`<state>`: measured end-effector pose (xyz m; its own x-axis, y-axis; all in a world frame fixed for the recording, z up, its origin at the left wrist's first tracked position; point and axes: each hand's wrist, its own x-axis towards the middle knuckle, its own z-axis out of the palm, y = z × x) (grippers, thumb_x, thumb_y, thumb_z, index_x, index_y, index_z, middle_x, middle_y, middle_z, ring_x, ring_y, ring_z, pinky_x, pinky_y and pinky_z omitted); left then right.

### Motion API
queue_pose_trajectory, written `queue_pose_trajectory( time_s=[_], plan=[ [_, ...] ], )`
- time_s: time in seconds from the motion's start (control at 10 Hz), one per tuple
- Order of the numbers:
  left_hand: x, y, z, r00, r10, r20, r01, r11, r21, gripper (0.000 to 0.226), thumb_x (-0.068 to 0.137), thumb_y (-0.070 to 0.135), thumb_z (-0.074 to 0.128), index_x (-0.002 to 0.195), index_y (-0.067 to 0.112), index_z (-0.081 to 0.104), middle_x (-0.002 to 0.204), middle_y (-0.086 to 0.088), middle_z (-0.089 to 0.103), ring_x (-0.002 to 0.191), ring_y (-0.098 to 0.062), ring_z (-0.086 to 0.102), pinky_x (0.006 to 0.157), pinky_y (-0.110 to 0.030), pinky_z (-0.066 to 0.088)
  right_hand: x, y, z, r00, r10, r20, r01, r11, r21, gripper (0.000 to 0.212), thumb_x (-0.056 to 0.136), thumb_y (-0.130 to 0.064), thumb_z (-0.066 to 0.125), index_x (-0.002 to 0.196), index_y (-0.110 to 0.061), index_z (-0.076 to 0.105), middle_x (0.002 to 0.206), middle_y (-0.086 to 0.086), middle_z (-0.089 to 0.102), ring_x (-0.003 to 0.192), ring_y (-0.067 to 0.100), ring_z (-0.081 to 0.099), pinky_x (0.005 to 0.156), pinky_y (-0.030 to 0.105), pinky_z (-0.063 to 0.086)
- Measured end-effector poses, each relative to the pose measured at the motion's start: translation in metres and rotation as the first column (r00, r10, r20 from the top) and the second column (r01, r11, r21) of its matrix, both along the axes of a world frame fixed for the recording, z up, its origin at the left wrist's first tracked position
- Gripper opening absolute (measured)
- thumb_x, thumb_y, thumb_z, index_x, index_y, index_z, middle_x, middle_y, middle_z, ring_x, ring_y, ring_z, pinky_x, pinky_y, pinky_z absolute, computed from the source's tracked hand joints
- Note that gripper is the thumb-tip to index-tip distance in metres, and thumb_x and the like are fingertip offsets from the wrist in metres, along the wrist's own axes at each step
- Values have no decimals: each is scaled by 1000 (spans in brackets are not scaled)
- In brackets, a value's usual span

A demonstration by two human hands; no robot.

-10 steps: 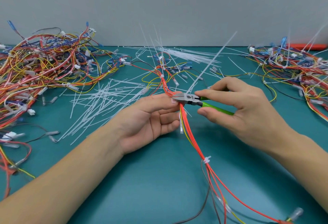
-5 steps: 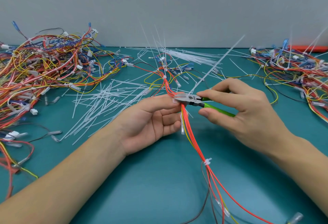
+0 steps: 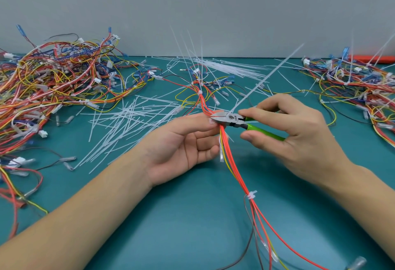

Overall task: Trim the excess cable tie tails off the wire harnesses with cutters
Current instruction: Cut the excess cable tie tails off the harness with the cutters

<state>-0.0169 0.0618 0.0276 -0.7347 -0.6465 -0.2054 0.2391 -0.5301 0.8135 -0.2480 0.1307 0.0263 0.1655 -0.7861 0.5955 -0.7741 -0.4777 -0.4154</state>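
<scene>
A harness of red, orange and yellow wires (image 3: 233, 163) runs from the table's middle down toward me. My left hand (image 3: 181, 145) pinches the bundle between thumb and fingers, palm up. My right hand (image 3: 295, 133) grips green-handled cutters (image 3: 230, 118), whose steel jaws sit at the bundle right beside my left thumb. A long white cable tie tail (image 3: 267, 79) rises from the jaws up and to the right. Lower on the bundle sits a trimmed white tie (image 3: 251, 195). Further up the harness another tie (image 3: 199, 92) keeps a long upright tail.
A big tangle of harnesses (image 3: 53, 86) fills the left of the teal table (image 3: 171, 216); another pile (image 3: 359, 90) lies at the right. Cut white tails (image 3: 128, 120) are scattered left of my hands, and uncut ties (image 3: 230, 67) lie at the back. An orange object (image 3: 372, 58) lies far right.
The long tie tail at the cutter jaws has swung a little more upright and rightward. Both hands and the cutters stay at the same spot on the bundle.
</scene>
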Motion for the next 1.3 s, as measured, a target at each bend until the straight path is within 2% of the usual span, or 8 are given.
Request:
queue_pose_trajectory(
  time_s=[0.6, 1.1, 1.3],
  plan=[
    [-1, 1, 0, 1000, 10, 0, -10, 1000, 8, 31, 83, 14, 68, 113, 12, 74, 89, -1, 71, 76, -14, 69, 69, -26, 57, -1, -1, -3, 999, 24, 22, -24, 1000, 5, 40, 89, -38, 74, 125, -19, 75, 100, 7, 62, 89, 23, 58, 83, 27, 44],
    [0, 0, -1, 1000, 7, 0, -7, 1000, -1, 28, 84, 15, 68, 111, 12, 75, 90, -1, 72, 78, -15, 69, 71, -26, 57, -2, -1, -3, 999, 27, 24, -28, 1000, 12, 39, 89, -37, 74, 125, -20, 75, 99, 6, 62, 88, 22, 58, 81, 27, 44],
    [0, 0, -2, 1000, 6, -3, -6, 1000, 1, 30, 83, 15, 69, 112, 12, 74, 90, -1, 72, 78, -15, 69, 71, -26, 58, -1, -1, -3, 999, 27, 28, -28, 1000, 10, 39, 89, -37, 74, 124, -20, 75, 98, 6, 62, 87, 20, 57, 81, 22, 42]
  ],
)
